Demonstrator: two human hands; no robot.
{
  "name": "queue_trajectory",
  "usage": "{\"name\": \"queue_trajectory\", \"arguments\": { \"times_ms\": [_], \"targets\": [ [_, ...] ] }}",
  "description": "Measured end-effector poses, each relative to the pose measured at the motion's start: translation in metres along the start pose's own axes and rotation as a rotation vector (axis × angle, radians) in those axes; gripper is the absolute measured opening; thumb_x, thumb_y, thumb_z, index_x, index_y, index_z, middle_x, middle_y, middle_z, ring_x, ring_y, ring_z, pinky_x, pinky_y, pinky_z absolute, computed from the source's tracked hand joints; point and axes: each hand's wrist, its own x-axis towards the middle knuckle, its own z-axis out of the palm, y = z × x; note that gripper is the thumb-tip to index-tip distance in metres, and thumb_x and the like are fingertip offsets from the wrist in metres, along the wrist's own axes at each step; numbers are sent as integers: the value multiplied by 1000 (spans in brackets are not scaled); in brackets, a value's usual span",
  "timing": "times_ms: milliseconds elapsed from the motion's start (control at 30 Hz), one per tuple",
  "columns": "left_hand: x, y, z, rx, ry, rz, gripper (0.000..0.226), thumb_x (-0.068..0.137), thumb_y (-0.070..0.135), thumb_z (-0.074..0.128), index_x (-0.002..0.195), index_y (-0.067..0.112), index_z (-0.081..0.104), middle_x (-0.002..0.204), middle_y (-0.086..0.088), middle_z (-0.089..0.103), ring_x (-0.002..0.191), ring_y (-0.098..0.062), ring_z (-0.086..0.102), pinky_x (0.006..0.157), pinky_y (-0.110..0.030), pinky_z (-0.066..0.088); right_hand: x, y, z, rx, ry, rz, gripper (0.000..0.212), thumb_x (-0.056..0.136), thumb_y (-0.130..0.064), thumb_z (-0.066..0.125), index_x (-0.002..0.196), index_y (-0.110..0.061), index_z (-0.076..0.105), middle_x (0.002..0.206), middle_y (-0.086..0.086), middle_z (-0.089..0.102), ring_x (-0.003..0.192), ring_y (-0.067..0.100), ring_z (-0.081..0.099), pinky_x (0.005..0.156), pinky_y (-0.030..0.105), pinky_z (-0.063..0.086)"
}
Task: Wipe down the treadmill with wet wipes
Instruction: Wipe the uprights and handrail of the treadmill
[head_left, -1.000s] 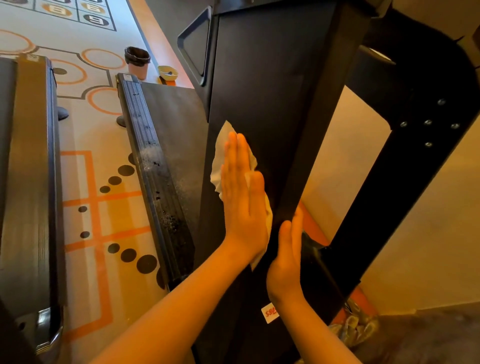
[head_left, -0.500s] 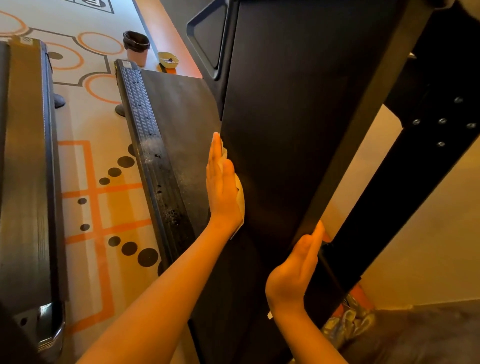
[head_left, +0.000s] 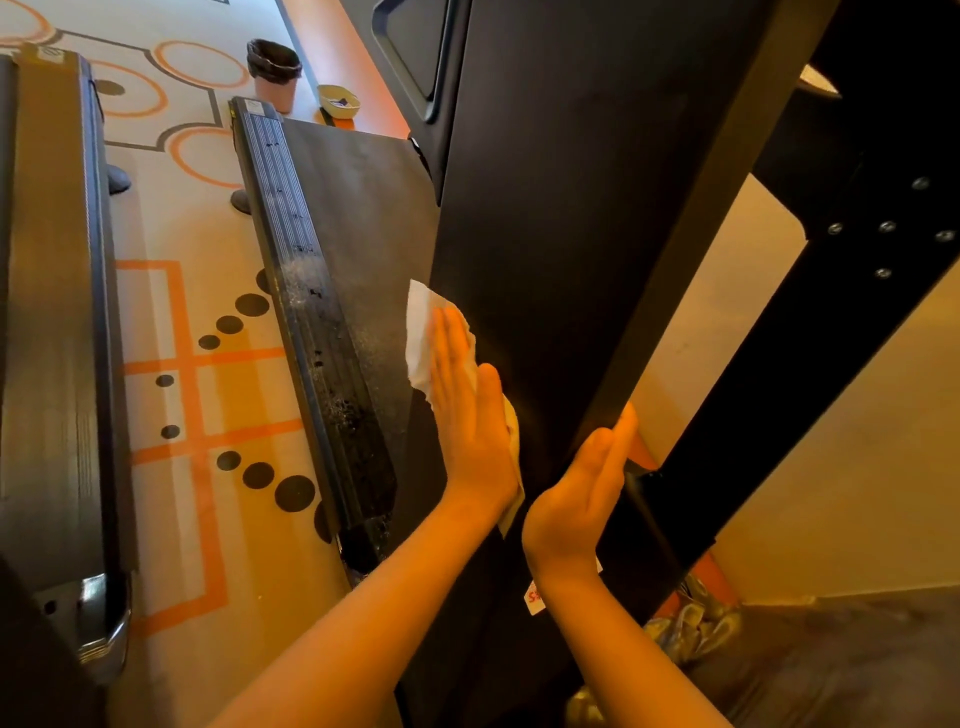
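A black treadmill upright panel (head_left: 571, 218) fills the middle of the view, slanting up to the right. My left hand (head_left: 470, 415) lies flat against its left side and presses a white wet wipe (head_left: 418, 338) onto it; the wipe sticks out above and below my fingers. My right hand (head_left: 582, 493) rests with fingers straight along the panel's right edge and holds nothing. The treadmill's belt (head_left: 363, 260) and dusty side rail (head_left: 306, 322) run along the floor to the left.
A second treadmill (head_left: 52, 312) lies at the far left. A small bin with a black liner (head_left: 275, 73) and a yellow bowl (head_left: 338, 101) stand on the patterned floor at the back. A black bolted frame strut (head_left: 810, 332) crosses at right, with crumpled wrappers (head_left: 685, 623) near its base.
My left hand with the wipe slid to the panel's left edge, then came back onto its face and lower. My right hand shifted along the right edge.
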Motion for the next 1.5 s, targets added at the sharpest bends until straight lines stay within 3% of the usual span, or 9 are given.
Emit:
{"name": "queue_trajectory", "arguments": {
  "times_ms": [267,567,800,900,1000,1200,1300,1433,1500],
  "targets": [
    [-36,10,3,8,-62,65,62,98,58,27,149,32,5,160,15,5,149,-3,5,121,-23,7,4,8,-9,-2,-127,-35,50,92,-71,22,136,-50,15,136,-56,13,134,-23,14,108,3,16],
    [-42,-7,1,26,1,66,62,96,65,23,149,34,9,158,18,10,150,-7,8,123,-37,10,4,21,-13,-65,-162,-177,55,102,-54,21,148,-27,8,153,-27,13,143,0,23,118,22,21],
    [-2,-21,-8,-31,23,-48,72,87,78,28,145,42,6,162,12,5,149,-4,4,123,-45,7,2,19,-14,-114,-152,-216,63,101,-55,19,152,-19,11,110,34,52,75,-6,48,79,19,44],
    [19,-27,-12,-20,27,-59,68,91,66,29,148,37,4,164,6,4,150,-9,3,123,-50,7,2,20,-15,-130,-152,-276,48,106,-18,23,147,3,13,107,0,58,75,-2,51,78,0,37],
    [42,-31,-17,-47,34,-96,73,89,59,28,153,31,8,162,9,10,149,-8,11,122,-49,13,1,23,-13,-137,-130,-253,47,100,-19,21,144,-4,17,86,-35,52,64,-11,49,64,1,37],
    [62,-43,-25,-150,53,-317,74,82,63,40,145,25,37,138,5,49,127,-9,47,112,-40,36,-2,21,-13,-106,-66,-205,47,103,-18,22,145,2,20,77,-13,57,66,14,50,54,20,35],
    [59,-39,-26,-74,62,-322,86,78,72,37,147,21,34,143,-2,46,131,-15,44,115,-45,33,-5,3,-11,-75,-90,-144,42,101,4,22,139,21,18,91,42,43,93,39,31,72,49,31],
    [41,-32,-22,-6,69,-177,85,82,67,28,154,24,16,160,2,21,147,-14,21,121,-48,19,-2,15,-14,-90,-124,-165,56,102,-26,24,140,16,25,71,-15,54,59,5,49,53,19,36],
    [24,-31,-18,-9,62,-156,84,83,67,27,154,28,7,163,4,11,149,-13,11,122,-49,13,1,16,-15,-38,-132,-159,64,103,-34,25,135,21,28,71,-17,53,60,2,46,56,15,34]
  ]
}}
